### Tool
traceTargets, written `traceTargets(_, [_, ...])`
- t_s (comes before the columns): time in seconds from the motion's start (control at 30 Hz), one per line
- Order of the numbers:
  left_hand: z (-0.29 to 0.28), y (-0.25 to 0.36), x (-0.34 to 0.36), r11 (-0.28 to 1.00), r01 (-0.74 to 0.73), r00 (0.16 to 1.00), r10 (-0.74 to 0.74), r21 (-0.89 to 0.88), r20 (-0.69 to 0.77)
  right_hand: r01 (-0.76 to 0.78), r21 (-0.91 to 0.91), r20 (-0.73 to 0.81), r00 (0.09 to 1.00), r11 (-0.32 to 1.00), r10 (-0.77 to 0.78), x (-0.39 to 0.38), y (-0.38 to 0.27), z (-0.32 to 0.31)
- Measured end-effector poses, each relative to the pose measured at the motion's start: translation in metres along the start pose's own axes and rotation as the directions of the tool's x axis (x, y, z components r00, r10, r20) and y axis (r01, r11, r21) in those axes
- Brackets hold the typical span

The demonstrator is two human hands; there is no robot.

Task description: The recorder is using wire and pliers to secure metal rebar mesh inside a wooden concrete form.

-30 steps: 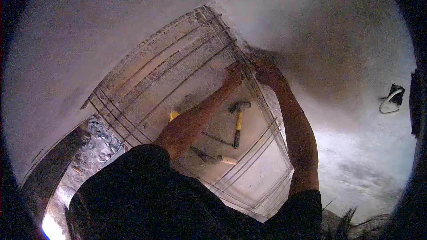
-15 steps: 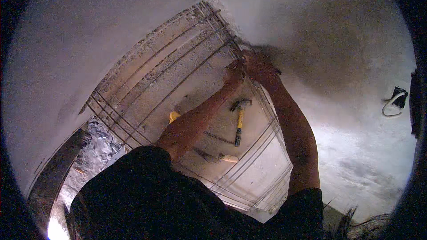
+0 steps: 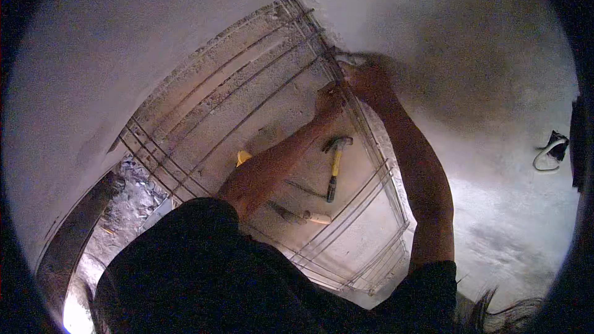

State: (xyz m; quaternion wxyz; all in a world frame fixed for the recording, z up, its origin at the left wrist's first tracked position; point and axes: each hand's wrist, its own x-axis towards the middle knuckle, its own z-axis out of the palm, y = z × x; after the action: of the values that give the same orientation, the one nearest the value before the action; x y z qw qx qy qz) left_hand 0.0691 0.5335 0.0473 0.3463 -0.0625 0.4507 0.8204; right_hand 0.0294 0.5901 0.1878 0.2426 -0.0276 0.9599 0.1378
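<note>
Both my arms reach up to the bundle of steel bars (image 3: 297,15) that runs along the right wall. My left hand (image 3: 329,94) is closed at the bars, on their left side. Just beyond and to the right, my right hand (image 3: 366,79) bends round against the same bars, fingers closed. Dim light and blur hide what is between the fingers of either hand. Below my hands lies a claw hammer (image 3: 335,170) with a yellow and black handle. A trowel (image 3: 317,217) with a pale wooden handle rests nearer to me, beside a thin rod (image 3: 308,189).
Long thin bars (image 3: 247,79) cross the rough slab on the left, and more bars (image 3: 346,226) cross it near me. A yellow object (image 3: 243,158) shows behind my left forearm. A pale cable loop (image 3: 544,159) hangs from a wall box. Rubble (image 3: 127,201) lies lower left.
My right hand has shifted slightly up and right along the bars, and its wrist has turned. My left hand has moved only slightly. The tools lie as before.
</note>
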Motion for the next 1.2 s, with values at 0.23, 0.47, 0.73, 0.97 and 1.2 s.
traceTargets(0.23, [-0.005,0.015,0.001,0.968,0.249,0.965,-0.245,-0.025,0.095,0.189,0.215,0.026,0.980,0.958,-0.199,0.026,0.072,0.048])
traceTargets(0.47, [-0.037,0.022,0.011,0.671,0.574,0.799,-0.333,-0.470,0.500,0.173,0.196,0.088,0.977,0.965,-0.193,0.019,0.043,0.013])
traceTargets(0.73, [-0.024,0.005,0.023,0.932,0.225,0.862,-0.055,-0.282,0.504,0.100,0.112,-0.060,0.994,0.989,-0.094,0.009,0.051,0.036])
traceTargets(0.97, [-0.042,-0.022,0.048,0.946,0.040,0.839,0.143,-0.321,0.525,-0.364,0.663,0.487,0.873,0.654,-0.008,0.004,0.035,0.001])
traceTargets(1.2, [0.008,0.018,0.050,0.434,0.534,0.813,-0.026,-0.726,0.582,-0.018,0.718,0.105,0.991,0.695,-0.083,-0.024,0.005,-0.020])
